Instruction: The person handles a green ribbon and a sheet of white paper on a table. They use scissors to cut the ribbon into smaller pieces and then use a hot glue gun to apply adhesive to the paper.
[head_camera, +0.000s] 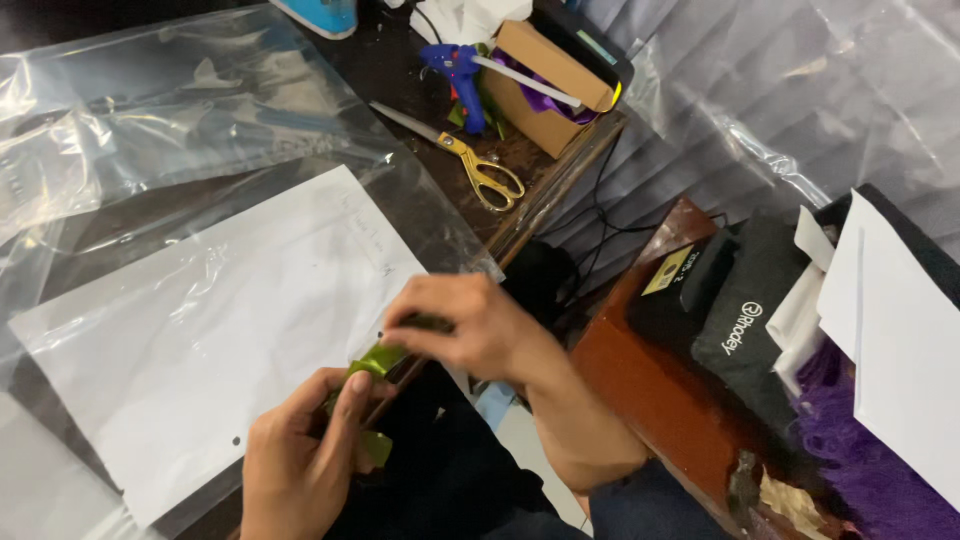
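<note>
Both my hands hold a strip of shiny green ribbon (378, 361) just off the near edge of the dark table. My left hand (298, 455) pinches its lower end, where a short green piece sticks out below the thumb. My right hand (470, 325) closes over the upper end, with the fingers curled on top of it. Most of the ribbon is hidden inside the two hands. A large white paper sheet (220, 330) lies on the table right beside the hands, under clear plastic film (170, 120).
Gold-handled scissors (470, 160) lie at the table's far corner. Behind them are a blue glue gun (458, 75) and a cardboard box (545, 85) with purple ribbon. A reddish wooden stool (650, 390) at the right carries black fabric and white sheets.
</note>
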